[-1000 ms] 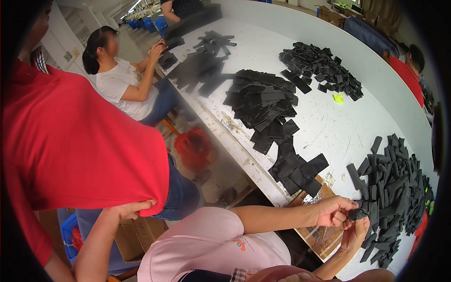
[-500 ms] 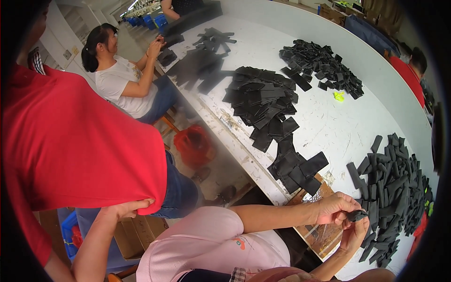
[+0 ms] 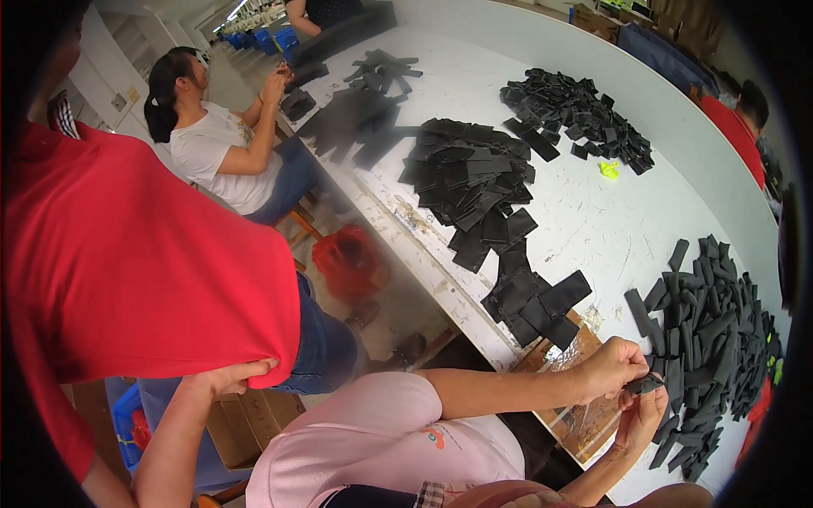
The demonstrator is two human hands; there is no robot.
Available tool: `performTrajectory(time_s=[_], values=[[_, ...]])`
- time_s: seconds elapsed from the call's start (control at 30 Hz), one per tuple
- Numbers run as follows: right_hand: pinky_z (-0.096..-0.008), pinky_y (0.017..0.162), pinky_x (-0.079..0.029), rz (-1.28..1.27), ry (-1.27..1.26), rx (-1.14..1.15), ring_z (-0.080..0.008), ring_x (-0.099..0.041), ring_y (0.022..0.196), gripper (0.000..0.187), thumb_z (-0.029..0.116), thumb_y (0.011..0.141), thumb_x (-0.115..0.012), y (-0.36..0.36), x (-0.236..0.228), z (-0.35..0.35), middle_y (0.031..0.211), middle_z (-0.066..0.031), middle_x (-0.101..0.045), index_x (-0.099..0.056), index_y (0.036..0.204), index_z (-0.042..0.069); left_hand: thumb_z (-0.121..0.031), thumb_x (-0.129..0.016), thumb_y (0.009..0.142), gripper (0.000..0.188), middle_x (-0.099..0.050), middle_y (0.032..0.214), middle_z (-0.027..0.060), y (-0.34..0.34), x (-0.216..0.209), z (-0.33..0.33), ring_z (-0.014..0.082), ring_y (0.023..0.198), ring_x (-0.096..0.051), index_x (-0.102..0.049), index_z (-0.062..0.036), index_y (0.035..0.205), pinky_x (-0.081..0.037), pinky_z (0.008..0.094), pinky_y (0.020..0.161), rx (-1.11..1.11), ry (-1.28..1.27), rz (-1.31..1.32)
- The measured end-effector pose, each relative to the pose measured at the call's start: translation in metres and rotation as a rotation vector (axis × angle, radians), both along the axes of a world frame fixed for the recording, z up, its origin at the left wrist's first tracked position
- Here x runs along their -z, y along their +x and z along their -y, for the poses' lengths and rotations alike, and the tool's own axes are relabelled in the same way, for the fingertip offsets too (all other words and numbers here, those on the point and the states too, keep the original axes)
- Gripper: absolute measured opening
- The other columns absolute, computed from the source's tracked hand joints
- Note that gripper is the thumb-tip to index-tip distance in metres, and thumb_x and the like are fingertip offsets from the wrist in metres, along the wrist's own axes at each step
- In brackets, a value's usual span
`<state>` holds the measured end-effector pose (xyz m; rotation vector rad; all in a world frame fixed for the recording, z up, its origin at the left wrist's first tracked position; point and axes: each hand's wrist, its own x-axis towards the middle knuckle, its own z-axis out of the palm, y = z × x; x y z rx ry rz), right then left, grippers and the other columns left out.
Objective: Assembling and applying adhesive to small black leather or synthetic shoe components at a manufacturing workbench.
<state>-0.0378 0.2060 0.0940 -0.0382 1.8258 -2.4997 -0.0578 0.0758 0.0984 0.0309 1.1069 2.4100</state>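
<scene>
My left hand (image 3: 611,369) is closed, with thumb and fingers pinching the upper edge of a small black fabric piece (image 3: 645,384). From below, my right hand (image 3: 642,420) grips the same piece between its fingertips. The piece looks folded or bunched, and the fingers partly cover it. Just right of my hands spreads a pile of narrow, tube-like black fabric pieces (image 3: 707,339). Flat black rectangular pieces (image 3: 538,300) lie beyond my left forearm, trailing from a larger heap of them (image 3: 474,173).
Under my forearms is a brown board (image 3: 555,360) at the edge of the white table (image 3: 593,229). Farther off are another black pile (image 3: 580,118) and a bright yellow scrap (image 3: 609,170). A person in red (image 3: 161,271) stands close on my left; another person (image 3: 229,144) sits beyond.
My left hand has shifted slightly up and turned, its fingertips now pinching the black piece from above. My right hand stays nearly in place. The whole view has moved a little.
</scene>
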Motion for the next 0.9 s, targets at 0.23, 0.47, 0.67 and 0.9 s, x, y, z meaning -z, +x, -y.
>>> performTrajectory(time_s=[0.23,0.47,0.67,0.9], values=[[-0.0154,0.041,-0.029,-0.012,0.019,0.044,-0.0039,-0.038,0.045,0.022,0.021,0.076,-0.060,-0.005,-0.006,0.003,0.056,0.0021,-0.044,-0.047,0.070,0.004,-0.006,-0.047,0.082,0.003,-0.045,0.061,-0.0011,-0.013,0.013,0.002,0.0007,0.033,-0.027,-0.045,-0.0045,0.082,-0.021,0.0157,0.030,0.274,0.536,0.407],[-0.0148,0.040,-0.028,-0.028,0.010,0.059,-0.0029,-0.037,0.045,0.019,0.020,0.076,-0.060,-0.008,-0.020,0.012,0.057,0.0029,-0.044,-0.047,0.071,0.006,-0.011,-0.045,0.085,0.006,-0.046,0.061,-0.0010,-0.014,0.006,0.006,-0.0007,0.032,-0.028,-0.042,-0.0082,0.081,-0.020,0.0133,0.028,0.429,0.753,0.323],[-0.0150,0.040,-0.028,0.046,0.023,-0.008,-0.0039,-0.037,0.045,0.019,0.019,0.077,-0.059,-0.005,0.005,-0.001,0.057,0.0018,-0.044,-0.047,0.073,0.004,-0.014,-0.046,0.085,0.006,-0.047,0.061,-0.0025,-0.014,0.034,-0.005,-0.0004,0.031,-0.029,-0.043,-0.0099,0.083,-0.019,0.0136,0.027,0.365,0.802,0.420],[-0.0162,0.041,-0.030,0.081,-0.094,-0.020,-0.0057,-0.039,0.046,0.021,0.018,0.077,-0.059,-0.006,0.010,-0.005,0.059,-0.0009,-0.045,-0.048,0.081,0.000,-0.015,-0.051,0.083,0.009,-0.043,0.054,-0.0052,-0.014,0.039,-0.007,0.0008,0.030,-0.026,-0.047,-0.0119,0.075,-0.017,0.0146,0.029,0.284,0.846,0.534]])
